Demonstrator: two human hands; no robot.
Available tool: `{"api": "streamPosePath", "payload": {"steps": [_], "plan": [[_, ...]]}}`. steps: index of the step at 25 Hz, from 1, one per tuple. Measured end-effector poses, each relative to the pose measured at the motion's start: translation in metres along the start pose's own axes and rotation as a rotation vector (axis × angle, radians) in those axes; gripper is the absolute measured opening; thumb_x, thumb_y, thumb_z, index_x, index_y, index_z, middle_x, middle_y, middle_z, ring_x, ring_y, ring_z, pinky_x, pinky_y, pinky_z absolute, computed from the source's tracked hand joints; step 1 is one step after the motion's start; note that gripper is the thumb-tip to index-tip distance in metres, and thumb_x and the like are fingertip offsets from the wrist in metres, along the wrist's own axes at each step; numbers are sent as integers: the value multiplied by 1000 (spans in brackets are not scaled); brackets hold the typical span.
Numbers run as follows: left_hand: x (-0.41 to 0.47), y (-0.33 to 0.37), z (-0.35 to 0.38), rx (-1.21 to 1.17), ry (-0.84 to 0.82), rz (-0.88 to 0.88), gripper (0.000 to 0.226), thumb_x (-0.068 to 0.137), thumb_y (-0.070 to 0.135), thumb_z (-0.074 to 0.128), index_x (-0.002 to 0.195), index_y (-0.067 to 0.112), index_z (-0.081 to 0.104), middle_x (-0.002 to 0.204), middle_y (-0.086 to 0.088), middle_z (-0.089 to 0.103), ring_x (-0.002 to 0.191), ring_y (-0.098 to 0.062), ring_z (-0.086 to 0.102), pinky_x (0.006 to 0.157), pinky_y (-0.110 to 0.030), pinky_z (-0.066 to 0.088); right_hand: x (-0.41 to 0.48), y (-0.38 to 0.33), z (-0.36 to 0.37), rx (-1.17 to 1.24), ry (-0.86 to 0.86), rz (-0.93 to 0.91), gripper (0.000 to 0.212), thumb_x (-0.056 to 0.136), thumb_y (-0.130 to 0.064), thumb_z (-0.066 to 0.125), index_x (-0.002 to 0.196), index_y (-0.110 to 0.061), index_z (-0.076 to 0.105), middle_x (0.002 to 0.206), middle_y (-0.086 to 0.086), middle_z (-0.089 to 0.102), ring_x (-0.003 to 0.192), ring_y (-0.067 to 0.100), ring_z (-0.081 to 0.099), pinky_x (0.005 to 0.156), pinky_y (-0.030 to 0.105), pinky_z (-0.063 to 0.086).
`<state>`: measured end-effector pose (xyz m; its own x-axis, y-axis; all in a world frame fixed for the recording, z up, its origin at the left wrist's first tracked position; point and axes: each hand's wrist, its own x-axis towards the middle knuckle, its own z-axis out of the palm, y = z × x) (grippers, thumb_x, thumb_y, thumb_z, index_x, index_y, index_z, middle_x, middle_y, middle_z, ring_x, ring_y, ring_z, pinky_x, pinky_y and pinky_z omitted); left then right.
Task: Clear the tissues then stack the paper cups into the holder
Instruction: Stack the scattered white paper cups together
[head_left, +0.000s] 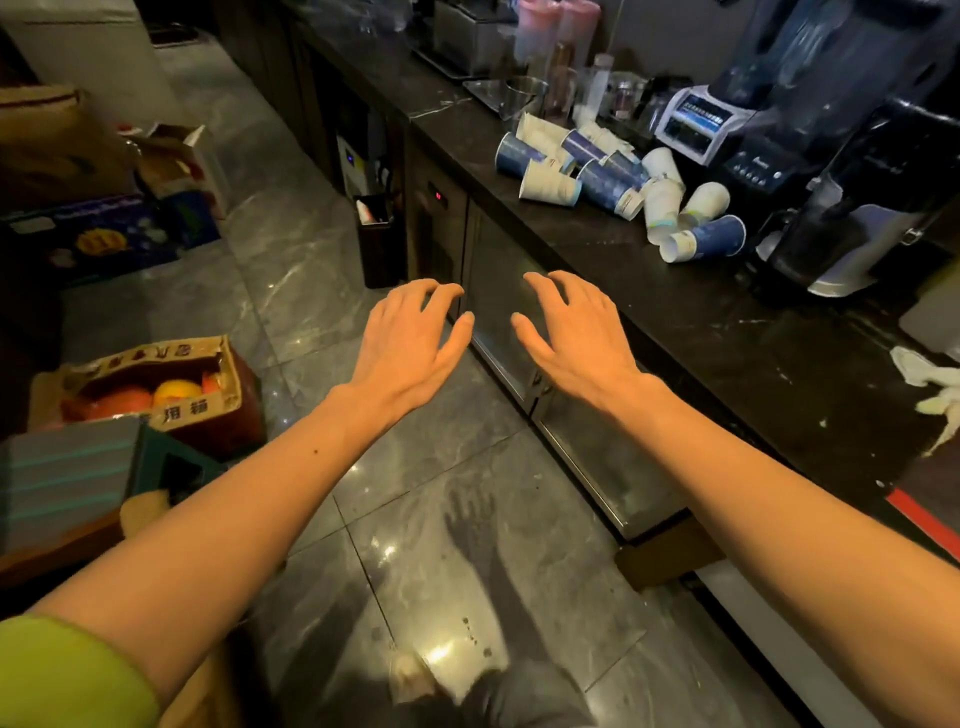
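A lime-green sleeve covers the upper left arm; both forearms are bare, stretched out over the glossy grey marble-tiled floor. The left hand and right hand hover side by side, palms down, fingers spread and curled, released and grasping nothing. At the right edge, crumpled white tissues lie on the dark veined stone bench. Farther along the bench, tapered paper cups, blue and white, lie tumbled in a loose heap beside a blender base.
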<state>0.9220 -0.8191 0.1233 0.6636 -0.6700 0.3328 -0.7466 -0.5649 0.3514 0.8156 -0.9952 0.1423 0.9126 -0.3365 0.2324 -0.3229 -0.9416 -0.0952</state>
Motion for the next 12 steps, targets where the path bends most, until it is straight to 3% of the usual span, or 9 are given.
{"api": "streamPosePath", "payload": {"steps": [12], "plan": [[252,-49,101,-64,-69,48,46,101,42,43,138,16,51,136,-9,54,124,-28,52,100,-42,43,219,115,74,47,10,104,58,99,-48,41,149,-17,36,147,15,43,137,32,38,111,45,32]]}}
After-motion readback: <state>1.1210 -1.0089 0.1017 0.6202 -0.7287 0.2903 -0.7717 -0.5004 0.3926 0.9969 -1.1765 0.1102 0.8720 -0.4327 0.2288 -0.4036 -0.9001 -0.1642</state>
